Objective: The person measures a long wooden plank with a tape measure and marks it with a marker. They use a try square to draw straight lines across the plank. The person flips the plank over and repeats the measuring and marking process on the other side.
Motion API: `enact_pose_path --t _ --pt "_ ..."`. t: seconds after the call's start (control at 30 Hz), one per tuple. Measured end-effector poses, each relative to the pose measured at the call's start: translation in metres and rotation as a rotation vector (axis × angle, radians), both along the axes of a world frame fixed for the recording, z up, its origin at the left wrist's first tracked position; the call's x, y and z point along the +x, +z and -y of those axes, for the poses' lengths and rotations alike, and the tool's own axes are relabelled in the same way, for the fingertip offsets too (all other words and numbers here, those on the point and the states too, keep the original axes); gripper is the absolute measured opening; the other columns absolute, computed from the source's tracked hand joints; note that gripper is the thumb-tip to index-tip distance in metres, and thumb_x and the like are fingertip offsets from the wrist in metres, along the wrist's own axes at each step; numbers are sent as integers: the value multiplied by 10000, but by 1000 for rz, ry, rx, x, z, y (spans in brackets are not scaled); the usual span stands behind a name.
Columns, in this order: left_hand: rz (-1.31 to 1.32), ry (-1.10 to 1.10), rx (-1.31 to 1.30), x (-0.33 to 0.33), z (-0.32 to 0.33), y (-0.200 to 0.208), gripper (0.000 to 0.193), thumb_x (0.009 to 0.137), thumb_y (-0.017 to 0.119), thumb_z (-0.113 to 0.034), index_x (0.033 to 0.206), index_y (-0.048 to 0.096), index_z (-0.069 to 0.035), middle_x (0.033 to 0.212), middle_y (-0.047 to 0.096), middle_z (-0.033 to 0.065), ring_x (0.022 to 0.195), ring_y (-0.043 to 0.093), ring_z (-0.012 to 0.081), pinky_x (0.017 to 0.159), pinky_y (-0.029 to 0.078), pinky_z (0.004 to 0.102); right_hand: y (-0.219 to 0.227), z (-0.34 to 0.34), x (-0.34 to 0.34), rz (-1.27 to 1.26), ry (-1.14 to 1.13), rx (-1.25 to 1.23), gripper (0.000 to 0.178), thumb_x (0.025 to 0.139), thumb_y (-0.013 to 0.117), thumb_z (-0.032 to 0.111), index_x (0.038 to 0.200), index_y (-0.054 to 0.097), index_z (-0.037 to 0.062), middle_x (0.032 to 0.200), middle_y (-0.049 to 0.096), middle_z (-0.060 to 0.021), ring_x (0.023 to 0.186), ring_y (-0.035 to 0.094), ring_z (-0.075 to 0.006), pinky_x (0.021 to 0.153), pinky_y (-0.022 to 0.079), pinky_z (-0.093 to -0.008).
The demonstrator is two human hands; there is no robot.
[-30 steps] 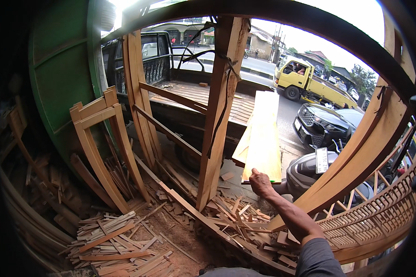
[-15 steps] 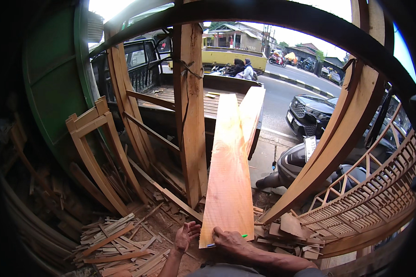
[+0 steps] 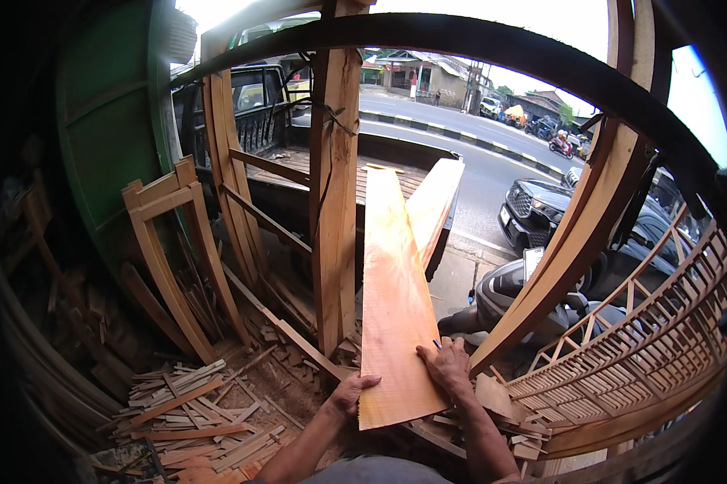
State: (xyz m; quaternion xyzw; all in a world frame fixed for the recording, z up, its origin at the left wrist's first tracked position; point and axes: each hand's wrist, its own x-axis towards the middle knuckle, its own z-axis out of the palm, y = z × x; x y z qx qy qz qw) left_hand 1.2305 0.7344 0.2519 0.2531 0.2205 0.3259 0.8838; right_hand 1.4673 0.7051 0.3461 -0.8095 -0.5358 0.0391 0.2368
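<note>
Both hands on a long orange-toned wooden plank [image 3: 395, 298], near end.

Left hand [image 3: 349, 395] grips the plank's near left edge, fingers curled over it. Right hand [image 3: 446, 367] lies flat on the near right edge, fingers spread, thumb side on the face. Plank runs away from the person, far end resting on the truck bed [image 3: 299, 161] beside a second plank [image 3: 432, 202]. Upright timber post [image 3: 333, 202] stands just left of it. Offcut pile [image 3: 186, 411] lies lower left; slatted curved frame [image 3: 645, 355] right. A scooter [image 3: 516, 298], possibly parked, sits beyond.
</note>
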Motion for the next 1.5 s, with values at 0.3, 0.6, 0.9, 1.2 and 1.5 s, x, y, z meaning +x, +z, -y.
enact_pose_path --t 0.3,0.6,0.9,1.2,1.5 --pt "-271 -25 261 0 45 81 534 977 688 -138 1410 488 104 1306 657 203 1159 688 265 1020 563 398 -9 41 33 -701 87 -8 560 929 782 493 970 752 -65 842 767 -188 724 734 -234 699 561 -412" --pt "-520 133 874 84 133 136 932 933 672 -175 1576 63 114 1429 438 289 1319 514 311 1123 449 415 -85 126 11 -1321 77 249 618 1039 586 606 1120 720 8 975 707 -43 846 643 -118 734 550 -305" --pt "-763 -45 912 135 142 168 1158 868 645 -305 1562 -138 192 1647 -14 458 1595 -34 517 1321 98 492 19 109 79 -1199 273 273 776 1002 576 679 1101 748 -71 831 706 -54 566 546 -50 453 358 -187" --pt "-869 -3 1076 153 158 152 1187 944 597 -593 1609 -53 144 1682 45 396 1603 12 489 1325 91 448 111 80 67 -623 430 -85 312 950 761 317 873 705 20 744 644 -5 666 565 -75 582 447 -298" --pt "-745 -65 1735 134 183 110 976 963 630 -664 1580 384 50 1648 319 336 1546 330 446 1219 321 566 86 136 139 -880 272 -60 147 973 700 111 1021 723 -26 799 665 16 665 579 -61 594 489 -257"
